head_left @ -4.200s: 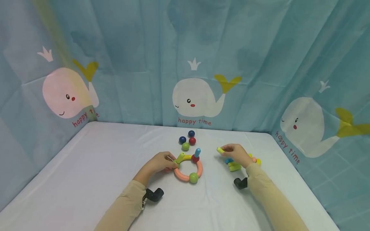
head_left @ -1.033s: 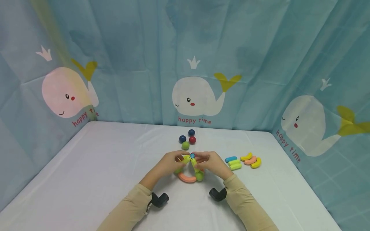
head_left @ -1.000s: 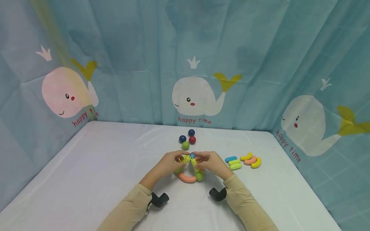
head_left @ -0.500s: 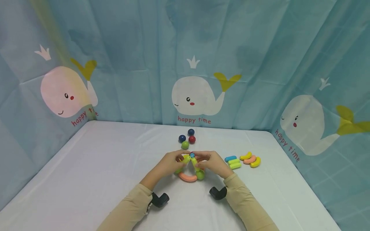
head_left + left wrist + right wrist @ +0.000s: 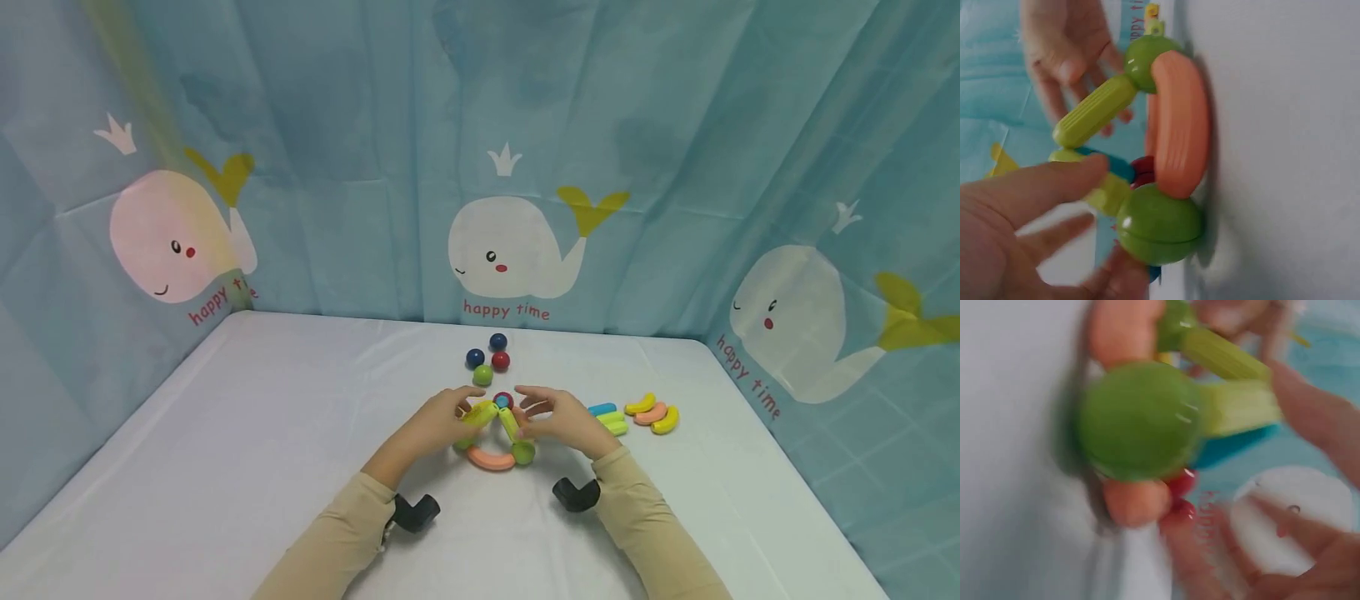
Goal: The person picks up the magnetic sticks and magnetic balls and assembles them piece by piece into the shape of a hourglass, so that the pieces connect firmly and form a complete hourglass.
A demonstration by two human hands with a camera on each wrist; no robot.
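you have the toy structure standing on the white table, in front of you between both hands. its base is a ring: a salmon curved piece on your side, joined to the left green ball and the right green ball, with a red ball at the far side. from these, the left yellow-green rod, the right yellow-green rod and a blue rod lean inward, upper ends close together; whether they touch cannot be told. your left hand is at the left side, fingers apart and bent, thumb over the left rod, another fingertip at the left ball; whether it grips cannot be told. your right hand has its fingers spread, loosely bent, gripping nothing; thumb tip by the right rod, contact unclear, blurred in the right wrist view. beyond the ring: two dark blue balls, a loose red ball and a loose green ball, grouped. beyond your right hand, partly hidden by it: a loose blue rod and two loose yellow-green rods; just beside them, two yellow curved pieces flank a loose salmon piece. behind the table hangs a blue-green whale-print curtain.
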